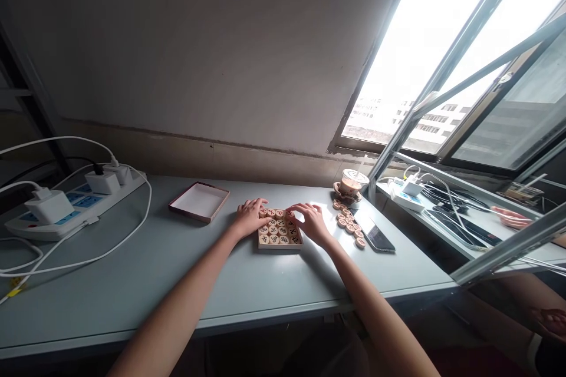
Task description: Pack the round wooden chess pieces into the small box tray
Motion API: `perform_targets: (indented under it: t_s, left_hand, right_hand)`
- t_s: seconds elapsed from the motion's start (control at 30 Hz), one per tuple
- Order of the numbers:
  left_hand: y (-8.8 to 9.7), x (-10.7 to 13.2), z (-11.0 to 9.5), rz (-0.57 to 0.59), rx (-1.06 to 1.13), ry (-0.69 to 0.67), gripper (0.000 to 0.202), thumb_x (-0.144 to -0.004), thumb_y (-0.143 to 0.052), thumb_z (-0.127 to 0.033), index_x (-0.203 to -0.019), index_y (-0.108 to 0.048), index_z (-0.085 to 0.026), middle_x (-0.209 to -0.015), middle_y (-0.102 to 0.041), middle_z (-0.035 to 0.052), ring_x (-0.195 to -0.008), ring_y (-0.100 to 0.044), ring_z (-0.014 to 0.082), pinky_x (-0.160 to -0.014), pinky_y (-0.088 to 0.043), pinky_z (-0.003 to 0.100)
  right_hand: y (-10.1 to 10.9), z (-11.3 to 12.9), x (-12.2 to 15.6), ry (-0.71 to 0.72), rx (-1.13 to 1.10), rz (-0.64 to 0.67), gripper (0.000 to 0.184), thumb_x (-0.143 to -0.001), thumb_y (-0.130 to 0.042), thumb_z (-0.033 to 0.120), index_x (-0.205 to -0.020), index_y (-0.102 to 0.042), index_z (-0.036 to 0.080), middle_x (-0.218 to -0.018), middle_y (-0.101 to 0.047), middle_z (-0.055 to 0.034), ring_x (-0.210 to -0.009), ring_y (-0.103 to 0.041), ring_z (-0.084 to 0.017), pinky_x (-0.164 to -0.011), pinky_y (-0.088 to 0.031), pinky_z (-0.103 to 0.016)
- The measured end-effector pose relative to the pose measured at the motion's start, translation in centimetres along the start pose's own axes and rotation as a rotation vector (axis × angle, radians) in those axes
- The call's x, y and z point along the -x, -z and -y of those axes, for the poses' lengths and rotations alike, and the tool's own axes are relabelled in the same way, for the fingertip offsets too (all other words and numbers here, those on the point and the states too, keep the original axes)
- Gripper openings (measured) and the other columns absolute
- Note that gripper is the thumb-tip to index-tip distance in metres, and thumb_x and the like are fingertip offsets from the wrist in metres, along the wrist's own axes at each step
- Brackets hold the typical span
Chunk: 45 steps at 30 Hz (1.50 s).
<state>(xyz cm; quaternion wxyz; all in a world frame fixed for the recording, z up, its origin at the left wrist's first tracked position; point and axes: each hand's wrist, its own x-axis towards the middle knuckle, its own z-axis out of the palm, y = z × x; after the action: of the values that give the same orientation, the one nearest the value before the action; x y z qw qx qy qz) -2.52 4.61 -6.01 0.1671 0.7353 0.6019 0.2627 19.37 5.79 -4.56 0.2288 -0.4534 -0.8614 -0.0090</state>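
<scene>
A shallow open box (279, 246) stands on the desk in front of me, filled with rows of round wooden Chinese chess pieces (273, 240) marked with characters. My left hand (250, 218) lies along its left side, fingers stretched toward the back rows and touching the box or the pieces at that edge. Curved over the back right corner is my right hand (312, 222), thumb and fingers apart above the pieces there. Whether its fingertips press on a piece is hard to make out. Several loose chess pieces (349, 228) lie in rows to the right of that hand.
A box lid (201, 200) lies inside-up at the back left. Beside the loose pieces are a phone (375, 232) and a lidded drink cup (354, 181). A power strip (84, 206) with cables spreads over the left. Metal posts separate a neighbouring desk, where another person's hand (512, 217) shows.
</scene>
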Motion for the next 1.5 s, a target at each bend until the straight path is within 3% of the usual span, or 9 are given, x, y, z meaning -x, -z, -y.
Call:
perform_targets:
  t_s: [0.17, 0.33, 0.43, 0.53, 0.7, 0.87, 1.03, 1.33, 1.5]
  left_hand:
    - [0.4, 0.1, 0.3, -0.025, 0.043, 0.019, 0.048, -0.078, -0.056, -0.044, -0.12, -0.043, -0.025, -0.117, -0.059, 0.0079, -0.117, -0.048, 0.0268, -0.098, -0.034, 0.041]
    - [1.9, 0.1, 0.6, -0.126, -0.061, 0.082, 0.031, -0.079, -0.051, -0.046, -0.099, -0.049, -0.022, -0.107, -0.061, 0.0088, -0.105, -0.054, 0.0256, -0.087, -0.037, 0.037]
    - [2.8, 0.1, 0.7, -0.043, -0.14, 0.096, 0.025, -0.082, -0.042, -0.044, -0.074, -0.049, -0.022, -0.08, -0.062, 0.004, -0.081, -0.057, 0.0219, -0.073, -0.036, 0.031]
    - [3.0, 0.0, 1.0, 0.109, -0.089, 0.113, 0.037, -0.082, -0.038, -0.047, -0.057, -0.042, -0.02, -0.059, -0.051, 0.0012, -0.061, -0.049, 0.0172, -0.061, -0.029, 0.028]
    - [2.6, -0.2, 1.5, 0.319, 0.13, 0.04, 0.05, -0.078, -0.042, -0.06, -0.05, -0.036, -0.019, -0.049, -0.034, -0.0021, -0.049, -0.032, 0.0126, -0.055, -0.022, 0.028]
    - [2.6, -0.2, 2.0, 0.339, 0.206, 0.03, 0.051, -0.076, -0.043, -0.064, -0.052, -0.04, -0.019, -0.05, -0.036, -0.0022, -0.049, -0.032, 0.0125, -0.054, -0.022, 0.027]
    - [2.7, 0.0, 2.0, 0.326, 0.218, 0.003, 0.046, -0.074, -0.049, -0.059, -0.052, -0.045, -0.018, -0.051, -0.04, -0.0015, -0.051, -0.035, 0.0128, -0.054, -0.024, 0.027]
    - [3.1, 0.2, 1.9, 0.343, 0.181, 0.003, 0.047, -0.076, -0.046, -0.058, -0.052, -0.049, -0.018, -0.052, -0.04, -0.0015, -0.051, -0.035, 0.0127, -0.055, -0.025, 0.028]
    - [3.1, 0.3, 1.9, 0.35, 0.173, 0.004, 0.053, -0.076, -0.045, -0.063, -0.052, -0.054, -0.017, -0.053, -0.045, -0.0002, -0.053, -0.039, 0.0138, -0.057, -0.027, 0.028]
  right_hand:
    - [-0.2, -2.2, -0.6, -0.069, 0.059, -0.092, 0.029, -0.094, -0.043, 0.033, -0.118, -0.059, 0.027, -0.122, -0.063, -0.0041, -0.108, -0.056, -0.021, -0.099, -0.032, -0.042]
    - [0.6, -8.4, -2.1, -0.483, 0.362, -0.033, 0.043, -0.092, -0.042, 0.026, -0.133, -0.048, 0.014, -0.143, -0.043, -0.0153, -0.132, -0.036, -0.028, -0.106, -0.021, -0.054]
    - [0.5, -11.2, -1.9, -0.62, 0.436, 0.126, 0.049, -0.092, -0.041, 0.027, -0.134, -0.044, 0.004, -0.144, -0.038, -0.0235, -0.137, -0.027, -0.032, -0.108, -0.01, -0.061]
    - [0.2, -12.0, -0.9, -0.596, 0.427, 0.163, 0.046, -0.093, -0.036, 0.023, -0.133, -0.045, 0.002, -0.141, -0.042, -0.0244, -0.135, -0.031, -0.033, -0.107, -0.007, -0.064]
    - [0.3, -10.3, 1.5, -0.413, 0.375, 0.161, 0.042, -0.093, -0.028, 0.013, -0.129, -0.051, 0.014, -0.137, -0.05, -0.0147, -0.123, -0.048, -0.026, -0.109, -0.018, -0.05]
    - [0.3, -7.2, 2.9, -0.203, 0.228, 0.084, 0.031, -0.093, -0.039, 0.02, -0.117, -0.059, 0.017, -0.122, -0.059, -0.012, -0.105, -0.057, -0.023, -0.096, -0.037, -0.037]
    - [-0.3, -5.6, 2.4, -0.31, 0.203, 0.02, 0.037, -0.089, -0.048, 0.02, -0.125, -0.053, 0.011, -0.124, -0.054, -0.0187, -0.101, -0.057, -0.025, -0.084, -0.045, -0.035]
    - [-0.1, -5.8, 3.8, -0.298, 0.01, -0.088, 0.017, -0.084, -0.049, 0.013, -0.08, -0.066, 0.015, -0.1, -0.059, -0.0122, -0.084, -0.06, -0.019, -0.081, -0.049, -0.032]
    - [0.6, -2.2, 2.2, -0.193, -0.274, -0.187, 0.016, -0.084, -0.057, 0.023, -0.093, -0.069, 0.017, -0.097, -0.062, -0.0089, -0.076, -0.062, -0.017, -0.074, -0.052, -0.032]
